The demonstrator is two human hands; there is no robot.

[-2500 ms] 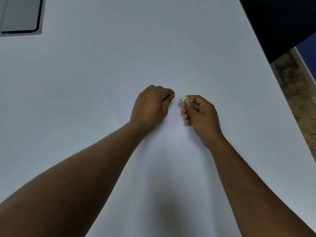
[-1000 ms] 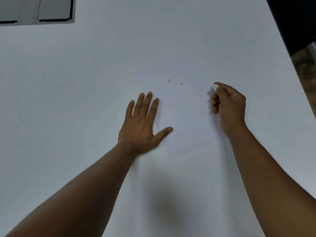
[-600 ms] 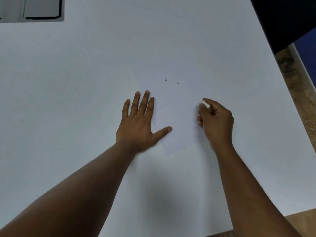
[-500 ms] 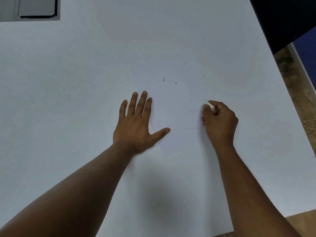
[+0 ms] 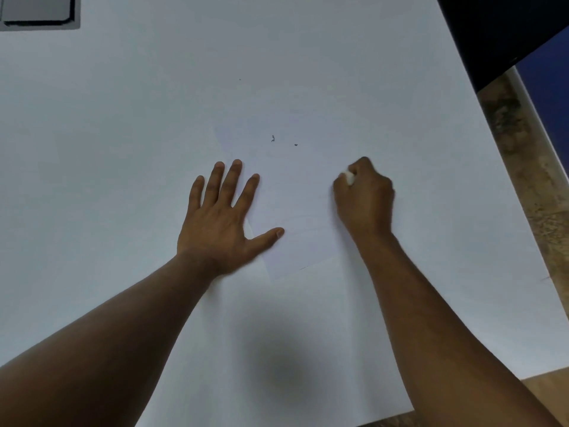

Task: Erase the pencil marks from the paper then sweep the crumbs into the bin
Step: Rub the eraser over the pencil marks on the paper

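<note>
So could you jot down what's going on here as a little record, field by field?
surface: white table
paper: white sheet lying flat, faint pencil lines on it
left hand: open, palm down, fingers spread, pressing on the sheet's left edge
right hand: closed in a fist around a white eraser, on the sheet's right side
crumbs: two dark specks near the sheet's far end
bin: not in view

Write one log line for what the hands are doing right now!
left hand: flat, pinning paper | right hand: gripping eraser on paper | crumbs: on paper, unswept
</note>
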